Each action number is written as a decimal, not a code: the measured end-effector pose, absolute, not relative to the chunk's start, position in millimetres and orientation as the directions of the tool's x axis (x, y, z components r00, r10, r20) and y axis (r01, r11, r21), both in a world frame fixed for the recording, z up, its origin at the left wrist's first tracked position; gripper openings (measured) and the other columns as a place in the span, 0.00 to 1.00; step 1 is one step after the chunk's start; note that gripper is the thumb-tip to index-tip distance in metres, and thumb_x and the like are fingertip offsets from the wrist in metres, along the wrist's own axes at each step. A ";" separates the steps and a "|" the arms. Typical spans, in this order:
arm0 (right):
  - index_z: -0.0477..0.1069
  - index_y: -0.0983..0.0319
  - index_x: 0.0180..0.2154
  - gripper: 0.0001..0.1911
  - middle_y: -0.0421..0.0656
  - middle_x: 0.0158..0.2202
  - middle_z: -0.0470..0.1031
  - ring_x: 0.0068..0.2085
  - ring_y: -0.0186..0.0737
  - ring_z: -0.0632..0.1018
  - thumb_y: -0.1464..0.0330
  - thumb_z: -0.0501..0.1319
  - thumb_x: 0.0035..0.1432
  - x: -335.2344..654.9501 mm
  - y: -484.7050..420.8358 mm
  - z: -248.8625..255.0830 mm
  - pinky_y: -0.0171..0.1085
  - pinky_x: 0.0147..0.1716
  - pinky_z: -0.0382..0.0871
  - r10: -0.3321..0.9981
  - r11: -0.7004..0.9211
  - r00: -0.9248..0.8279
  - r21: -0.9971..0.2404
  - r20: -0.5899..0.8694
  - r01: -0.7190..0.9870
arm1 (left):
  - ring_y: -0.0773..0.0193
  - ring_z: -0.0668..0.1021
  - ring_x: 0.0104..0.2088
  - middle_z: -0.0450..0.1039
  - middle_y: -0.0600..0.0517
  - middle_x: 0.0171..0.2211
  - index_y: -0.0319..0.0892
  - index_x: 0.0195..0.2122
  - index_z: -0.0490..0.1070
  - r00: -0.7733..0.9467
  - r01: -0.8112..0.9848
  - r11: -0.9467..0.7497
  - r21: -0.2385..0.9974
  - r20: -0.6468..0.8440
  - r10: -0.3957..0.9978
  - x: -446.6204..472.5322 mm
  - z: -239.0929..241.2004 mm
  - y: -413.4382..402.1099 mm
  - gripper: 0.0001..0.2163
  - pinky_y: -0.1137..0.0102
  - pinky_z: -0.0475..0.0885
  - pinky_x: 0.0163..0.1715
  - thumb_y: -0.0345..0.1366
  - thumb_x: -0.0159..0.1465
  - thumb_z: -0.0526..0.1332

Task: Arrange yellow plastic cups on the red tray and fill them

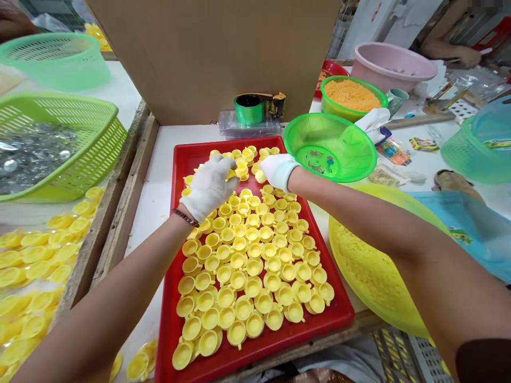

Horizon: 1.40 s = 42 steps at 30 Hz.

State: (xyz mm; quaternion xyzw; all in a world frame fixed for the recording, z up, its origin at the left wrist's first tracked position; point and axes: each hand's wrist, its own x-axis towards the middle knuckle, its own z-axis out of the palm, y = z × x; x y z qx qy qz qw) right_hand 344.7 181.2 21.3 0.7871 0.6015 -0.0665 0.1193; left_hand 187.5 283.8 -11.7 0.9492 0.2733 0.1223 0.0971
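Observation:
A red tray [181,340] lies on the table in front of me, packed with several small yellow toy cups [247,266] standing upright in rows. Both my hands wear white gloves and work at the tray's far end. My left hand [207,186] is curled over the cups at the far left, its fingers closed on a yellow cup. My right hand [277,170] reaches in from the right, fingers bent down among the cups at the far middle; what it grips is hidden.
A green bowl [351,159] tilts right of the tray, a yellow basket [371,271] below it. A cardboard wall [215,53] with a green tape dispenser [255,109] stands behind. Green baskets [80,138] and loose yellow pieces [35,266] lie left. Another person's hand [463,53] is far right.

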 end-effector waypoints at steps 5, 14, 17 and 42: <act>0.80 0.65 0.57 0.17 0.58 0.57 0.81 0.55 0.58 0.82 0.71 0.60 0.71 334.4 188.7 23.1 0.49 0.51 0.77 0.921 -0.244 0.275 0.143 -0.274 0.959 | 0.53 0.79 0.49 0.73 0.43 0.53 0.41 0.51 0.75 0.827 0.542 -0.812 0.215 0.034 0.561 209.9 -16.8 260.0 0.10 0.62 0.75 0.49 0.34 0.70 0.63; 0.83 0.68 0.52 0.16 0.50 0.50 0.84 0.52 0.45 0.83 0.77 0.61 0.69 355.9 197.0 23.6 0.35 0.48 0.74 0.908 -0.231 0.204 -0.031 -0.367 0.972 | 0.53 0.78 0.46 0.74 0.42 0.51 0.41 0.52 0.79 0.832 0.536 -0.811 0.235 0.013 0.554 207.6 -17.2 273.1 0.12 0.64 0.74 0.43 0.35 0.69 0.64; 0.81 0.69 0.57 0.19 0.54 0.55 0.82 0.55 0.49 0.82 0.78 0.57 0.71 359.6 197.1 22.8 0.39 0.52 0.75 0.912 -0.283 0.270 0.002 -0.310 0.959 | 0.54 0.79 0.47 0.76 0.41 0.52 0.40 0.52 0.81 0.852 0.507 -0.824 0.254 -0.001 0.524 204.4 -23.5 273.6 0.13 0.64 0.74 0.44 0.36 0.70 0.63; 0.79 0.62 0.53 0.28 0.53 0.55 0.79 0.60 0.59 0.74 0.44 0.62 0.71 323.0 -47.8 27.7 0.51 0.55 0.65 0.994 0.039 -0.040 -0.014 -0.097 0.999 | 0.39 0.78 0.53 0.81 0.66 0.48 0.81 0.57 0.67 0.560 0.785 -0.544 0.295 0.034 0.827 12.0 -28.0 225.9 0.23 0.43 0.71 0.57 0.53 0.61 0.49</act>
